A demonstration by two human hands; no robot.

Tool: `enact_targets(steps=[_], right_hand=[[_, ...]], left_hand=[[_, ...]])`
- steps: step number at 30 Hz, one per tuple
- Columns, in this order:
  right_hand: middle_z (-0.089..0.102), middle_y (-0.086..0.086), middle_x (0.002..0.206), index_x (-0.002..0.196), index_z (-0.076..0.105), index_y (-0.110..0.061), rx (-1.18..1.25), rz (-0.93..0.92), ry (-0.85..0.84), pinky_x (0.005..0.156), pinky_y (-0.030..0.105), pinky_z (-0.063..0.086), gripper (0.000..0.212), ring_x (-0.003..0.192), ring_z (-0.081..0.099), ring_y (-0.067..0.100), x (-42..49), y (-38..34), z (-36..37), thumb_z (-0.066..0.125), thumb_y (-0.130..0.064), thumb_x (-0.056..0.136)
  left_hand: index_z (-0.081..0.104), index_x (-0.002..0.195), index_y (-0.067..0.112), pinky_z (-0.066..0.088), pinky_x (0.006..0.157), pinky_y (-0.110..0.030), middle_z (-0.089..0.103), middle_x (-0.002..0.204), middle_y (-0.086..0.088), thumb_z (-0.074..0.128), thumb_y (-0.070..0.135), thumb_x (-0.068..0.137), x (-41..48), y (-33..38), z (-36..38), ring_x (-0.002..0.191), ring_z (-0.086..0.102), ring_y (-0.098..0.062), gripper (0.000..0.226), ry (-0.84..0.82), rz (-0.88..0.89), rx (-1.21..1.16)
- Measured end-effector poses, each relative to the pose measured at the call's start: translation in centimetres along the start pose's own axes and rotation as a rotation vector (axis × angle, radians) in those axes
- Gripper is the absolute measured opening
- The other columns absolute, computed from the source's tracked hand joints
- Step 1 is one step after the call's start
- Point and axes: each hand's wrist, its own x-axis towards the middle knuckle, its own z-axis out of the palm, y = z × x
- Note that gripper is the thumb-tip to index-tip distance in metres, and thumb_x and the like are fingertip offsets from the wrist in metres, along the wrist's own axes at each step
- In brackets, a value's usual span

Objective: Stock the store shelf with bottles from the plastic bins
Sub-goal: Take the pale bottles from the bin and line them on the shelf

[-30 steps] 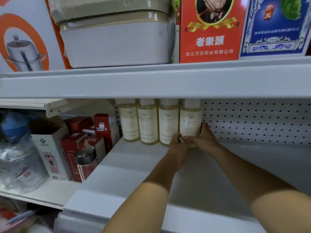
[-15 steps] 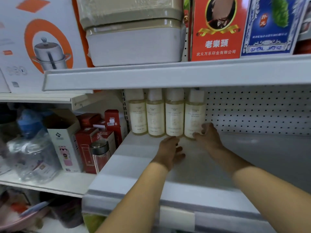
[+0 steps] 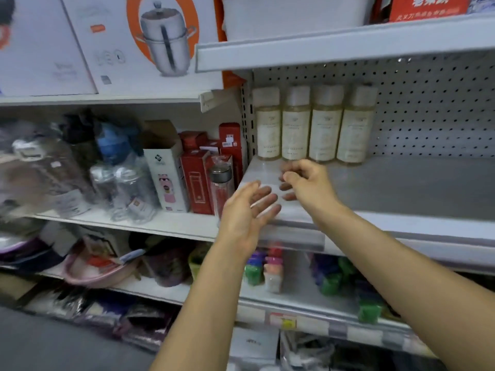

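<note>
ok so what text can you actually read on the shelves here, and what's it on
Nothing reads cleanly.
Red box: white characters cut off and blurred.
Four bottles: label print too small.
Steamer pot box: grey marks blurred.
White carton: logo, print unreadable.
Lower shelf tag: blurred.

Up top: steamer-pot box [image 3: 150, 44] is standing.
Left bay: red cartons [image 3: 197, 180] are standing beside a steel-lidded tumbler [image 3: 221, 188].
Below: pink basin [image 3: 93, 271] is lying.

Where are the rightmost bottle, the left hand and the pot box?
rightmost bottle [image 3: 354, 132], head view, on its label.
left hand [image 3: 242, 212], head view, on the middle of the hand.
pot box [image 3: 163, 41], head view, on the printed pot.
</note>
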Motion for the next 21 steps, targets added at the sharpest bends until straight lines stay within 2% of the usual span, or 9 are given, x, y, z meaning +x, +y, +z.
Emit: enact_targets(steps=[3,7,10,13,19,21], right_hand=[[0.068,0.003,0.093,0.103,0.064,-0.014,0.040,0.010,-0.026,0.066,0.025,0.057,0.016,0.081,0.066,0.013,-3.3,-0.5,3.7,0.050,-0.008,0.099],[0.068,0.004,0.079,0.097,0.066,-0.012,0.126,0.073,-0.098,0.058,0.023,0.054,0.015,0.065,0.065,0.010,-7.5,1.0,8.2,0.051,-0.011,0.100],[0.067,0.008,0.075,0.094,0.065,-0.010,0.140,0.183,-0.209,0.052,0.022,0.051,0.016,0.057,0.062,0.013,-10.3,4.4,11.2,0.050,-0.008,0.100],[0.067,0.009,0.075,0.092,0.065,-0.011,0.095,0.340,-0.339,0.051,0.023,0.050,0.017,0.058,0.062,0.016,-12.7,9.0,13.6,0.051,-0.010,0.101],[0.065,0.010,0.077,0.092,0.064,-0.009,0.022,0.689,-0.462,0.052,0.024,0.050,0.013,0.059,0.060,0.017,-15.7,18.6,16.6,0.054,-0.012,0.100],[0.065,0.010,0.078,0.094,0.064,-0.008,-0.008,0.776,-0.480,0.053,0.024,0.050,0.012,0.061,0.060,0.018,-16.5,21.8,17.3,0.055,-0.014,0.100]], left_hand=[[0.059,0.123,0.008,0.060,0.087,-0.042,0.069,0.113,-0.014,0.058,0.020,0.100,-1.9,1.5,-5.2,0.104,0.069,-0.029,0.026,0.063,0.051,0.039],[0.061,0.119,0.010,0.060,0.084,-0.039,0.071,0.102,-0.009,0.057,0.022,0.100,-3.5,1.6,-12.9,0.093,0.070,-0.024,0.023,0.177,0.037,0.082],[0.063,0.116,0.012,0.057,0.086,-0.039,0.071,0.100,-0.008,0.055,0.022,0.100,-4.1,-0.3,-18.5,0.088,0.068,-0.023,0.020,0.268,-0.054,0.106],[0.064,0.105,0.015,0.054,0.083,-0.038,0.069,0.100,-0.006,0.051,0.023,0.101,-4.5,-3.3,-23.8,0.090,0.065,-0.022,0.015,0.347,-0.176,0.143],[0.063,0.102,0.015,0.054,0.074,-0.035,0.068,0.101,-0.006,0.052,0.024,0.102,-4.5,-10.6,-31.8,0.089,0.066,-0.021,0.014,0.478,-0.397,0.141],[0.062,0.109,0.013,0.055,0.071,-0.034,0.069,0.102,-0.006,0.053,0.025,0.101,-4.4,-13.2,-34.1,0.089,0.066,-0.021,0.017,0.533,-0.465,0.146]])
